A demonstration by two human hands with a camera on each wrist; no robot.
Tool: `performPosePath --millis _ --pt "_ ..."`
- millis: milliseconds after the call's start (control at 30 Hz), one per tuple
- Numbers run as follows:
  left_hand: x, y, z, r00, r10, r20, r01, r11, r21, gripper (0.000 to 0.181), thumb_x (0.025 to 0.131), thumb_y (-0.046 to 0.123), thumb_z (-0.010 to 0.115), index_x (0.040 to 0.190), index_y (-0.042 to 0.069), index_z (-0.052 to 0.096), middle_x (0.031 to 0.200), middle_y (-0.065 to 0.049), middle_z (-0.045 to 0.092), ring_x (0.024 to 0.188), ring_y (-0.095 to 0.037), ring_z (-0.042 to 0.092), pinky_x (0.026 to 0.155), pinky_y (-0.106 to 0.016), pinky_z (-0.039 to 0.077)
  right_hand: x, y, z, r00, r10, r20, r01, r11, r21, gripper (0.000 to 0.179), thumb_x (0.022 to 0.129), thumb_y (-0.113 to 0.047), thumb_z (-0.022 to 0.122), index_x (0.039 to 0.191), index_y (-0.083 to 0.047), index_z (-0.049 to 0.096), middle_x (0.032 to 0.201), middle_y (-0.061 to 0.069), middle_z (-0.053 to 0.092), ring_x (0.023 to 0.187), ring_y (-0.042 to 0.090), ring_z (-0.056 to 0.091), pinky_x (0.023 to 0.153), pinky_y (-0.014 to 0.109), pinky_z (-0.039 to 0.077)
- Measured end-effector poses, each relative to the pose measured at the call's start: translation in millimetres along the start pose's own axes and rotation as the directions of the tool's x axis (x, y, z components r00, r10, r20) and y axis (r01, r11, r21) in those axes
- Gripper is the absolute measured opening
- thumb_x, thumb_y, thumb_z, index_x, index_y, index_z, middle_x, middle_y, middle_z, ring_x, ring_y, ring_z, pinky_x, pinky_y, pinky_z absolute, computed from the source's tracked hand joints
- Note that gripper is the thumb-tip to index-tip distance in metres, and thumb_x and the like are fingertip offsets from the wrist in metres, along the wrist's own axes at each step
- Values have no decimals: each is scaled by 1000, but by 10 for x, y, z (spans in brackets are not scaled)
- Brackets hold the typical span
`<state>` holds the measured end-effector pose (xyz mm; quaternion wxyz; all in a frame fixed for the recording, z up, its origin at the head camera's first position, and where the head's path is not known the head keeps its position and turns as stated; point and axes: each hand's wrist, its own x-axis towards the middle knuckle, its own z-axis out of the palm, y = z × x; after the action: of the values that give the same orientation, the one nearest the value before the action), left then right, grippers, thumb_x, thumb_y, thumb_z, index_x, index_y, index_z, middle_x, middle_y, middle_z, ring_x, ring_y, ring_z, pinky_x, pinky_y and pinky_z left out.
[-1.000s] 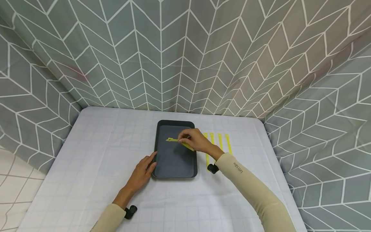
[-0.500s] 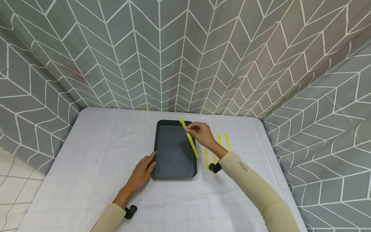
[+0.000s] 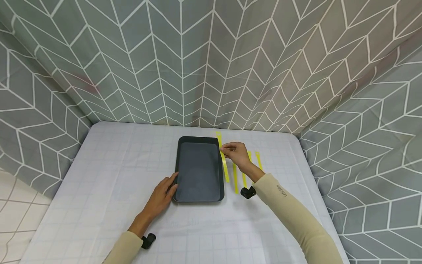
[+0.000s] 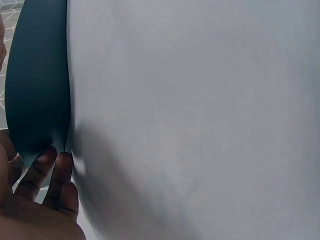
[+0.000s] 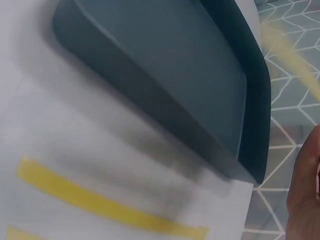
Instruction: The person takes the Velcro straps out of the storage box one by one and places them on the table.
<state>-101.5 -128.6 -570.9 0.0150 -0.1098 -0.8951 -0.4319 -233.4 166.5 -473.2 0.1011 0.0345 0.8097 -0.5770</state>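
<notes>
My right hand (image 3: 236,153) pinches a thin yellow strap (image 3: 225,169) near its middle, along the right rim of a dark grey rectangular tray (image 3: 199,200). The strap's wider head points to the far side. In the right wrist view the held strap (image 5: 290,55) is blurred beyond the tray, and only part of the hand (image 5: 304,195) shows. My left hand (image 3: 161,196) rests against the tray's left edge. The left wrist view shows its fingertips touching the outside of the tray wall (image 4: 40,85), fingers loosely bent.
Several more yellow straps (image 3: 235,179) lie roughly side by side on the white cloth (image 3: 125,165) to the tray's right, partly under my right hand and forearm. A patterned grey curtain (image 3: 197,73) stands behind the table and along both sides.
My right hand has moved right, carrying the yellow strap from over the tray to its right rim. The strap has turned from crosswise to nearly lengthwise. My left hand stays on the tray.
</notes>
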Motion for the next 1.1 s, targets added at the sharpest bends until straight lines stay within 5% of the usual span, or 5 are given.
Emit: performPosePath --millis 333,633,1100 --pt "-3 1 10 1000 -4 -6 4 1000 3 51 103 15 57 152 8 44 110 -5 63 90 -13 51 83 -39 44 31 182 -105 994 91 -62 -88 995 42 26 94 -8 71 113 9 69 99 15 73 73 6 66 89 42 57" --pt "-10 3 8 1000 -12 -8 12 1000 4 51 103 15 57 152 8 44 108 -4 62 88 -12 50 82 -36 43 3 280 -168 986 158 -52 -156 987 50 27 96 -8 67 117 10 67 102 13 70 78 8 66 86 33 57" --pt "-2 25 7 1000 -11 -1 11 1000 10 51 103 14 57 152 8 43 109 -6 63 89 -13 50 82 -39 43 -3 517 -118 974 213 -71 -213 977 3 24 97 -1 63 116 13 67 123 27 64 82 14 67 82 30 58"
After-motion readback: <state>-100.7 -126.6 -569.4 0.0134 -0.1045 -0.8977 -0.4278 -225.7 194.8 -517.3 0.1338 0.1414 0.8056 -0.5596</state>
